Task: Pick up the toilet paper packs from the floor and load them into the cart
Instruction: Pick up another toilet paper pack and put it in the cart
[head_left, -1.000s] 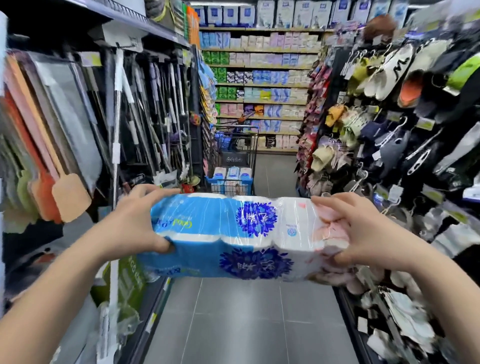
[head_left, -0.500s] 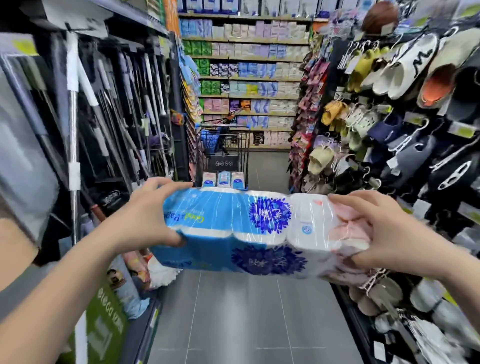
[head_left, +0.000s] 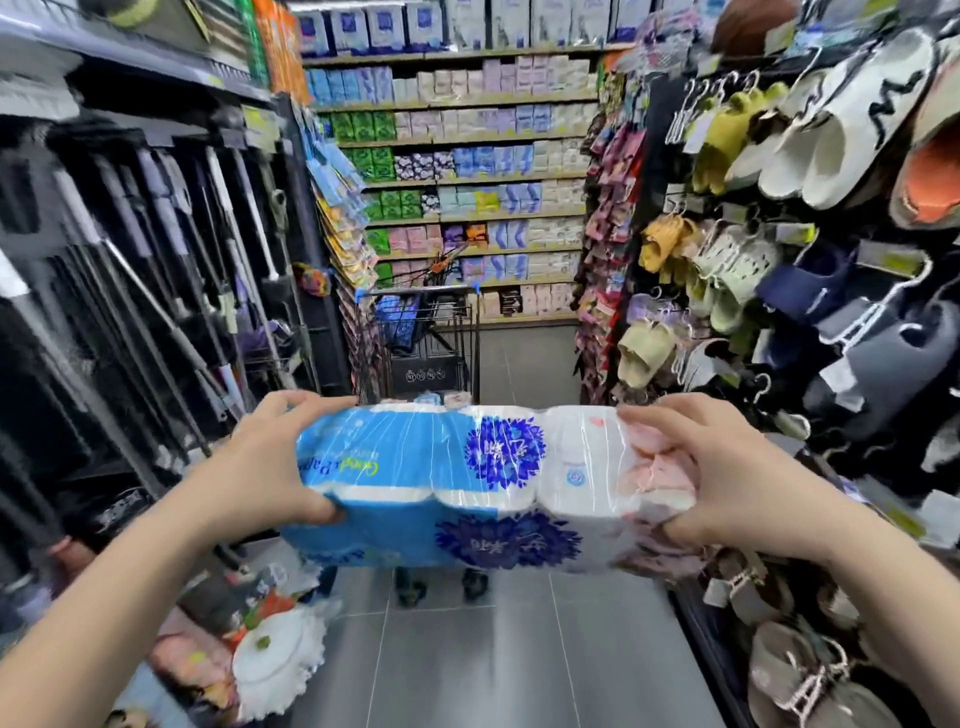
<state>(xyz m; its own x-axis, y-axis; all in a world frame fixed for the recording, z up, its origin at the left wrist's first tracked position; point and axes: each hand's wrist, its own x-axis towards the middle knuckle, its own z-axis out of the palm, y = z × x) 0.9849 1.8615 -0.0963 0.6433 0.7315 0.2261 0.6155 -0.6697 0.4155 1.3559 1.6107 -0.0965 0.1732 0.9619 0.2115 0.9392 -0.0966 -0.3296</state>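
Head view: the pack (head_left: 467, 483) sits across the middle of the frame, held lengthwise in the air above the floor (head_left: 493, 649) (blue wrap at its left end, white and pink at its right). The left hand (head_left: 265, 467) grips the blue end, fingers curled over the top edge and thumb pressed into the near face. The right hand (head_left: 727, 478) clasps the other end the same way. Just above the pack in the frame, further down the aisle, stands the cart (head_left: 426, 332). Mop handles (head_left: 156, 260) fill the left side, slippers (head_left: 831, 145) hang on the right, and stocked shelves (head_left: 467, 156) close the top centre.
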